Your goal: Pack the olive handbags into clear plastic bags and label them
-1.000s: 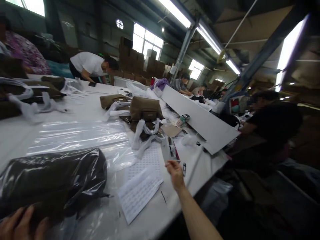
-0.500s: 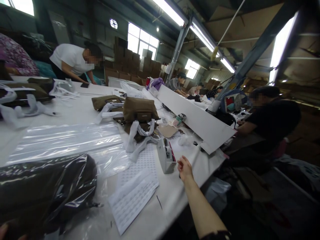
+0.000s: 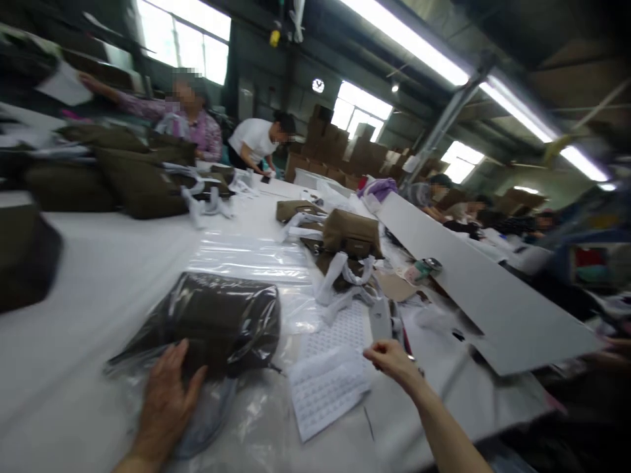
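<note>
The left hand (image 3: 165, 401) lies flat, fingers spread, on the near end of a dark bag wrapped in clear plastic (image 3: 217, 322) on the white desk (image 3: 98, 263). The right hand (image 3: 392, 360) hovers with fingers pinched together just past a printed sheet (image 3: 328, 391), beside a tape dispenser (image 3: 382, 318); whether it holds anything cannot be told. Beyond lie olive bags (image 3: 352, 233), a long white board (image 3: 483, 289), and other people working.

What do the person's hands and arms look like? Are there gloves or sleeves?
Both are bare. The left hand has no glove, and no sleeve shows at its wrist. The right hand is gloveless too, and its forearm is uncovered as far as the picture's edge. No watch shows; the blur hides small things like rings.
</note>
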`<state>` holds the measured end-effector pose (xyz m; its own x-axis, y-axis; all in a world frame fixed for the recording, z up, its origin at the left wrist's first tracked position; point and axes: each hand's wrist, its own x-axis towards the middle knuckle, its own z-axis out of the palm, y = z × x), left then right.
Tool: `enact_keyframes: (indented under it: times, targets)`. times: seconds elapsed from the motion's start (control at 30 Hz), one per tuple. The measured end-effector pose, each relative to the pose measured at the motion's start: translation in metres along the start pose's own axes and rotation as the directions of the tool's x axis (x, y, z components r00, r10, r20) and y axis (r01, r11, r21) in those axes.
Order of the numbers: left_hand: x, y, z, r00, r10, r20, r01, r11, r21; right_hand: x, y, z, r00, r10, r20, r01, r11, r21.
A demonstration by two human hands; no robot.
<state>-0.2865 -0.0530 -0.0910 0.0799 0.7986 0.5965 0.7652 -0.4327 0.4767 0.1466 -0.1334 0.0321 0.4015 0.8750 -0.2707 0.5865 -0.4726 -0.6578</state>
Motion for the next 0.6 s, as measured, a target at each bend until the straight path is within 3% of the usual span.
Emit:
enact_keyframes:
  times: [0.03, 0.07, 0.1, 0.17, 0.23, 0.3, 0.37, 0.43, 0.5, 0.6]
  targets:
    - [-0.001, 0.000, -0.002, 1.000, -0.015, -0.008, 0.015, 1.000, 0.025, 0.004, -0.035, 0.020, 0.988, -0.097, 0.121, 0.094, 0.995, 0.030]
    - [-0.001, 0.000, -0.003, 0.999, -0.029, -0.018, 0.029, 0.999, 0.036, 0.006, -0.072, 0.042, 0.947, -0.205, 0.249, 0.192, 0.979, 0.073]
    - [-0.002, 0.000, -0.003, 0.999, -0.039, -0.030, 0.040, 0.998, 0.038, 0.007, -0.110, 0.064, 0.879, -0.307, 0.364, 0.286, 0.952, 0.112]
    - [-0.003, 0.000, -0.003, 0.997, -0.058, -0.048, 0.059, 0.998, 0.021, 0.006, -0.179, 0.111, 0.684, -0.471, 0.557, 0.454, 0.873, 0.180]
    - [-0.006, -0.002, -0.004, 0.997, -0.060, -0.056, 0.060, 0.998, 0.001, 0.004, -0.235, 0.156, 0.514, -0.534, 0.671, 0.613, 0.776, 0.148]
    - [-0.010, -0.003, -0.005, 0.995, -0.070, -0.071, 0.069, 0.997, -0.017, 0.003, -0.273, 0.198, 0.414, -0.523, 0.744, 0.791, 0.612, -0.010]
    - [-0.011, -0.004, -0.006, 0.991, -0.094, -0.094, 0.091, 0.995, -0.035, 0.004, -0.296, 0.234, 0.407, -0.479, 0.778, 0.898, 0.367, -0.244]
    - [-0.011, -0.005, -0.007, 0.991, -0.099, -0.092, 0.096, 0.995, -0.035, 0.007, -0.308, 0.257, 0.445, -0.454, 0.772, 0.895, 0.181, -0.408]
    - [-0.010, -0.006, -0.005, 0.997, -0.054, -0.054, 0.054, 0.999, 0.005, 0.014, -0.314, 0.264, 0.484, -0.444, 0.754, 0.867, 0.132, -0.480]
    - [-0.010, -0.008, -0.002, 1.000, -0.003, 0.002, 0.003, 0.996, 0.085, 0.031, -0.314, 0.235, 0.615, -0.496, 0.614, 0.771, 0.212, -0.601]
